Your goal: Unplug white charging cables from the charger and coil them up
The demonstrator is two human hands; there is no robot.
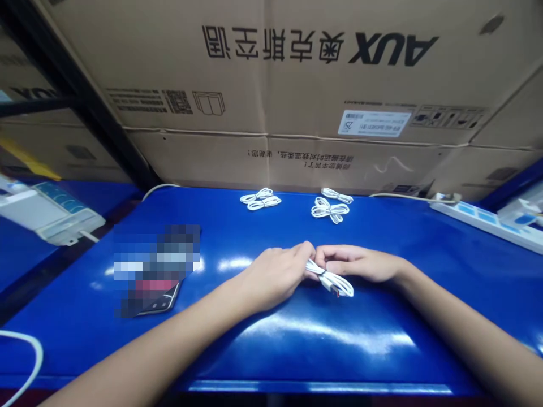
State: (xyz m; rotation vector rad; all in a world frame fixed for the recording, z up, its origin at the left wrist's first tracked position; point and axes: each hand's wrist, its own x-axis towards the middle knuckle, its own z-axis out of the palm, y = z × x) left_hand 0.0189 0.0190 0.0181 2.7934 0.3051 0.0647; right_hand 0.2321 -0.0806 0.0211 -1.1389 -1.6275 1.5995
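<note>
A white USB cable [339,284], coiled into a bundle with a dark tie round its middle, is held above the blue table. My left hand [280,274] is closed on the bundle's left end. From the other side my right hand [360,263] reaches in, fingers curled and pinching at the cable close to the tie; its exact grip is partly hidden. One end of the bundle, with a plug showing a bit of orange, hangs toward me. Further back lie more tied white cables, a group on the left [261,199] and a group on the right [330,209].
A phone [163,302], mostly blurred out, lies on the blue table [229,345] at left. Large cardboard boxes [297,113] form a wall behind. Power strips stand at the right [487,220] and far left [63,215]. A white cord [38,350] curves in at lower left.
</note>
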